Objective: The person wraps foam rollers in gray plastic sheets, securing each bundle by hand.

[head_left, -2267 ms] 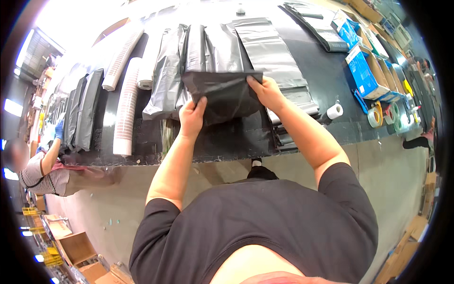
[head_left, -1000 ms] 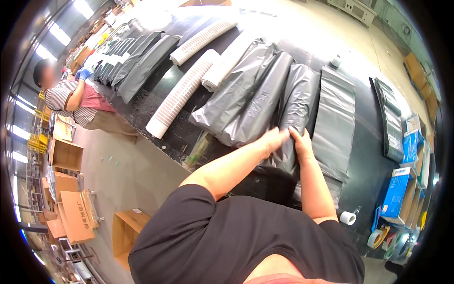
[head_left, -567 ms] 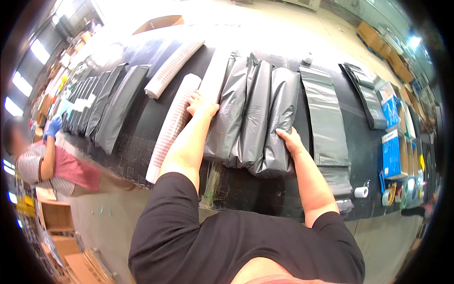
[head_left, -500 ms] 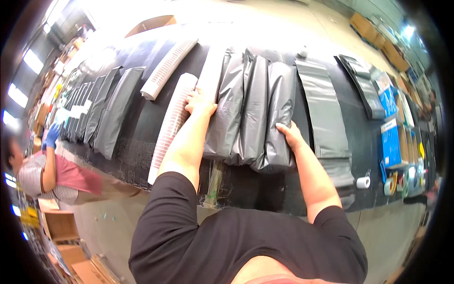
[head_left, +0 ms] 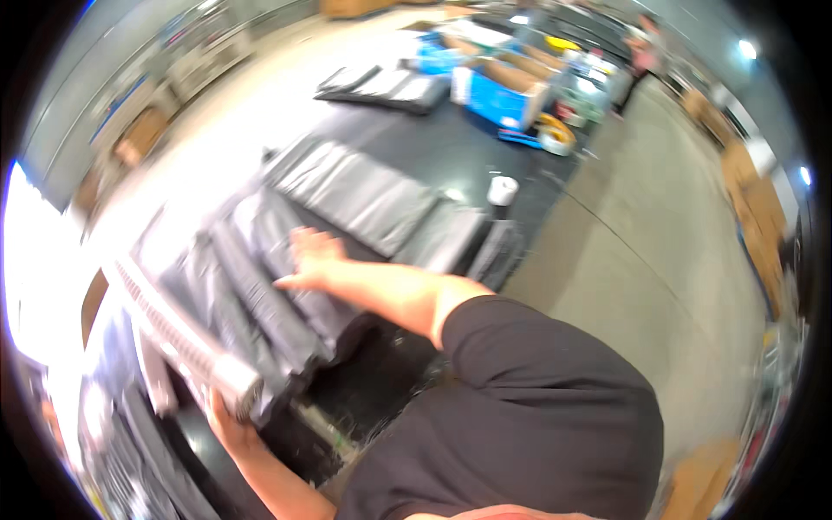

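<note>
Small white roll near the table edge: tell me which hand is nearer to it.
Right. The right hand is over the dark plastic bundles, left of the small white roll; the left hand is farther off, at the patterned roll's near end.

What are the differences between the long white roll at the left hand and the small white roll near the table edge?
The long white roll is much longer than the small white roll. The long white roll shows a darker pattern along its side; the small white roll looks plain. The left hand grips the long white roll, while no hand touches the small white roll. Both are whitish rolls.
</note>
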A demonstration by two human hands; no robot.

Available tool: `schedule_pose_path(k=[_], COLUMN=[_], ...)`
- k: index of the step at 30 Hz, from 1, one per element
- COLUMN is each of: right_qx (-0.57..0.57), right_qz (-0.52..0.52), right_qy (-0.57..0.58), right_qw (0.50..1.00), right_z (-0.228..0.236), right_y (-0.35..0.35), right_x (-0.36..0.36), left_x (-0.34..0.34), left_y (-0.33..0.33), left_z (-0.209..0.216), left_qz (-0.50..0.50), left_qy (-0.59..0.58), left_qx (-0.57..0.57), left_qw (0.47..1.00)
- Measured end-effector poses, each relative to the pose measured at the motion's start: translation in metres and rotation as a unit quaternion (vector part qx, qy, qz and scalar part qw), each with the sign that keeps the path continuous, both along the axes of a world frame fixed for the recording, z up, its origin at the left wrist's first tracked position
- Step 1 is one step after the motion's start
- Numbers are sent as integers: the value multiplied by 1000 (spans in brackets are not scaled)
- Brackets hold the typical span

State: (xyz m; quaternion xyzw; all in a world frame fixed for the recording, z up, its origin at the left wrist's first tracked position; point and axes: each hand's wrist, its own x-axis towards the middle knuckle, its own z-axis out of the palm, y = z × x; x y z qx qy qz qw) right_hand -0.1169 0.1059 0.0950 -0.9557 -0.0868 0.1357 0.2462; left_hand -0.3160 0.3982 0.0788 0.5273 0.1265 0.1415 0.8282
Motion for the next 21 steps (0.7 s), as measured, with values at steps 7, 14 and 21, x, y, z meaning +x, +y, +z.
schedule_pose_path(k=[7,14,21], right_qx=[701,596,498], right_qz=[163,102,-76], right_qy=[279,164,58], right_qw=[635,780,862], right_z=[0,41,20], right_y=[-74,-322,-546], right_x=[-20,-100,-220], left_x=[-11,86,118], left_y=[-222,-333,-453], left_z=[0,-29,-108], left_qz=[-218,-215,-245], left_qy=[-119,-76,-16], left_qx=[150,263,759], left_qw=[957,938,602])
